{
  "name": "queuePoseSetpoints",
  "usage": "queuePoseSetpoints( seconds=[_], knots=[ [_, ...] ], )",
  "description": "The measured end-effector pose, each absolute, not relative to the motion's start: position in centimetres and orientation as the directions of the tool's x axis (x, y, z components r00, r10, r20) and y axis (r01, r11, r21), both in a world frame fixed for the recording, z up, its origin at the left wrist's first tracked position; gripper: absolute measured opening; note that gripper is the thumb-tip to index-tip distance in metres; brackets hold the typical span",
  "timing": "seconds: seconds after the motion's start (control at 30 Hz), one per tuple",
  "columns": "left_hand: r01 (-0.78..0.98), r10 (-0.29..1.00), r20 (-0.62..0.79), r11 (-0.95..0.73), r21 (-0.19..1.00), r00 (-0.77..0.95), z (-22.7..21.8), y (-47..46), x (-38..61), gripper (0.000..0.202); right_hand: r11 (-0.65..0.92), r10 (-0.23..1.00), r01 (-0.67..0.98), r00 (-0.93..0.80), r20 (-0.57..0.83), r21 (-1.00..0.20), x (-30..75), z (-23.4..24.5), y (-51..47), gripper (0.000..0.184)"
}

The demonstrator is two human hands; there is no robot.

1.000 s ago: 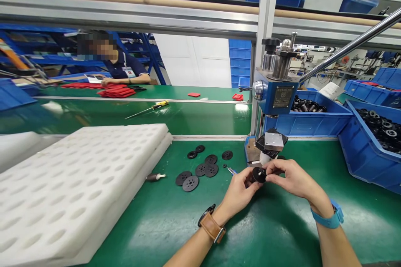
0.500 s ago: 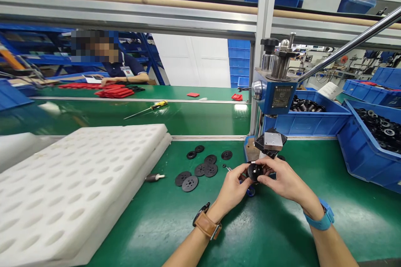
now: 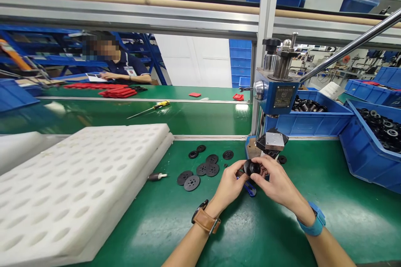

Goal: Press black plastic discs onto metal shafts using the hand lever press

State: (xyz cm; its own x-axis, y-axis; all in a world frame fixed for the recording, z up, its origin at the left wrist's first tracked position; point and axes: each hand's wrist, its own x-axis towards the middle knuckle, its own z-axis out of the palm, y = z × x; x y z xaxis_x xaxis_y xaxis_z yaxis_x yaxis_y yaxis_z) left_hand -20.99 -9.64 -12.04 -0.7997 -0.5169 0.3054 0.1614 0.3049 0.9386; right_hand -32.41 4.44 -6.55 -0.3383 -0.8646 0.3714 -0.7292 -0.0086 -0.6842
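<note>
part: black disc part [image 3: 251, 167], just before the press [image 3: 275, 96]
hands: our left hand [image 3: 230, 183] and right hand [image 3: 275, 181] both pinch it
step: aligning it in-hand, we judge
next: needs level hold, fingers clear

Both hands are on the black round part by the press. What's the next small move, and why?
Probably raise the black round part a little toward the press's metal block. The left hand and right hand both pinch it just in front of and below that block.
</note>
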Motion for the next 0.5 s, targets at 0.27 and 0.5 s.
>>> queuePoseSetpoints(
  seconds=[0.27,0.5],
  knots=[
    [0.201,-0.52,0.364,0.344,0.917,-0.773,-11.8,-10.9,-20.6,0.026,-0.009,-0.762,-0.762,-0.414,0.498,-0.648,-31.6,-8.3,3.9,0.041],
    [0.238,-0.444,0.399,0.374,0.896,-0.802,-11.6,-10.7,-20.4,0.024,-0.147,-0.784,-0.742,-0.316,0.535,-0.654,-31.2,-8.1,3.5,0.038]
  ],
)
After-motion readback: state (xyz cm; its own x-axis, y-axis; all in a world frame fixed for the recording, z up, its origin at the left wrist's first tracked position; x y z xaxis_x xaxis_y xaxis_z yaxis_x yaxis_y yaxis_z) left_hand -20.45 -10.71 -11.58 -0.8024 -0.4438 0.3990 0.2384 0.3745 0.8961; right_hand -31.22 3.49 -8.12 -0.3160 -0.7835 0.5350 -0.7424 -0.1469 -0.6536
